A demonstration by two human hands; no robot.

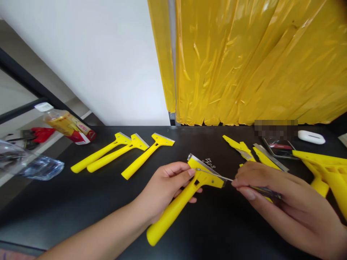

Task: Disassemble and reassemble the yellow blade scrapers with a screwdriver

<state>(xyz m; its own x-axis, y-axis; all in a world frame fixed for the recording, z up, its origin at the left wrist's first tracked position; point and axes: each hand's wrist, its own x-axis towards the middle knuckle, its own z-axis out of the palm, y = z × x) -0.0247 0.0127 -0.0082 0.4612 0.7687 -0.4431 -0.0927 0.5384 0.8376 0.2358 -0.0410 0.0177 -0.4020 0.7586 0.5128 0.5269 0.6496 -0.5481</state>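
My left hand (173,182) grips a yellow scraper (176,206) near its head, thumb on the front face and fingers behind. A metal blade (207,167) runs along the scraper's top edge, and a screw shows at the head's right end. My right hand (287,206) is closed round the dark handle of a screwdriver (217,174). Its thin shaft crosses the scraper head, with the tip at the left end beside my left thumb. Just behind the blade lies a small pile of screws and nuts (209,162) on the black table (108,209).
Three yellow scrapers (148,155) with blades lie at the left. Yellow scraper parts (265,157) and a loose blade lie at the right, near a phone (279,148) and a white earbud case (311,137). A drink bottle (69,122) and a clear bottle (40,166) lie far left.
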